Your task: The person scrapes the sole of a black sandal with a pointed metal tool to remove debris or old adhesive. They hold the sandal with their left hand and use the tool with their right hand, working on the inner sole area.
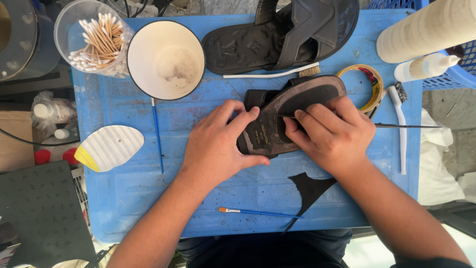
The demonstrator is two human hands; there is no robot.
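A dark sandal (290, 106) lies sole-up in the middle of a blue work surface (129, 188). My left hand (220, 144) grips its heel end, thumb underneath and fingers over the edge. Fingertips of my right hand (329, 134) press on the sole, holding a thin dark blade or tool (406, 126) whose point sticks out to the right. A second black sandal (277, 34) lies upright at the back. A cut piece of black sheet (310, 191) lies in front of my right wrist.
A white bowl (166, 57) and a clear cup of cotton swabs (94, 37) stand at the back left. Two blue-handled brushes (157, 134) (260, 213), a white toothbrush (400, 124), a tape roll (369, 87), a white-and-yellow ribbed pad (109, 148) and a glue bottle (426, 65) lie around.
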